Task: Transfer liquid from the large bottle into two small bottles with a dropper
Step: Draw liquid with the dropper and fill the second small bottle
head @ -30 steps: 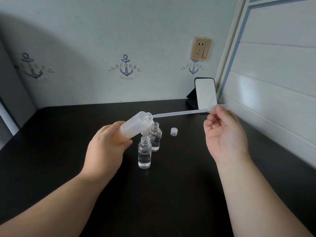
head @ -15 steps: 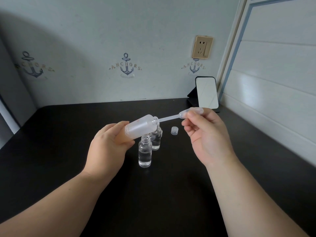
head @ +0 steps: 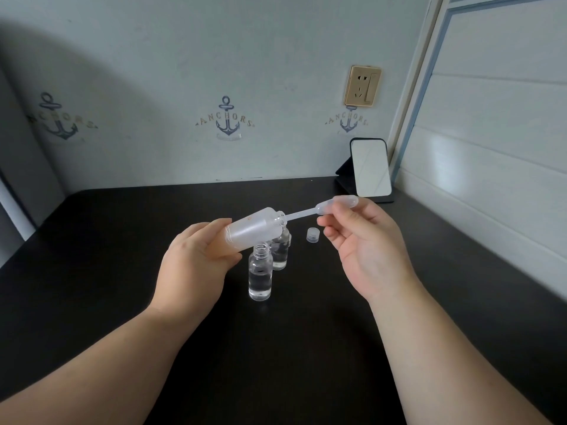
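Drawing liquid looked to be the step in hand: the left hand [head: 196, 265] gripped the frosted translucent plastic large bottle [head: 256, 230], tilted nearly flat above the black counter [head: 92, 271], while the right hand [head: 368, 240] pinched the bulb of the clear plastic dropper [head: 319, 209], its tip inside the bottle's mouth. Next, the loaded dropper would probably need carrying to the nearer clear small bottle [head: 260, 276] or the farther small bottle [head: 280, 251], both open, part-filled and upright below; a small clear cap [head: 313, 234] lay beside them
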